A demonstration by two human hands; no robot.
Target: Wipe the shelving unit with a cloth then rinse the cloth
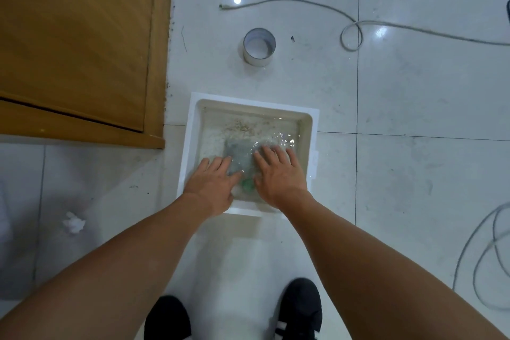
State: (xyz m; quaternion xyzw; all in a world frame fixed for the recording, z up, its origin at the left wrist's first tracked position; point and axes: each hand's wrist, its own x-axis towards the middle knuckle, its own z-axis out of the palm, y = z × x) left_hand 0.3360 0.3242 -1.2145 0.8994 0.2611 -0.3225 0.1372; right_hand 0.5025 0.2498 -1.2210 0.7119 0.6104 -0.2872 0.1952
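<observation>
Under both hands, a grey cloth (239, 152) lies submerged in a white tub (308, 130) of water on the tiled floor. Left hand (214, 183) and right hand (278, 174) press flat on it, fingers spread, gripping nothing. Beyond the hands stands a tape roll (259, 47); a cable (350, 33) loops further right. A wooden door (77, 44) stands far left of the left hand, crumpled paper (74, 223) nearer. Black shoes (302, 309) stand below the forearms.

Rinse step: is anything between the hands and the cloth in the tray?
Nothing visible. Both the left hand and the right hand lie flat on the grey cloth, pressing it under the water in the white tray.
</observation>
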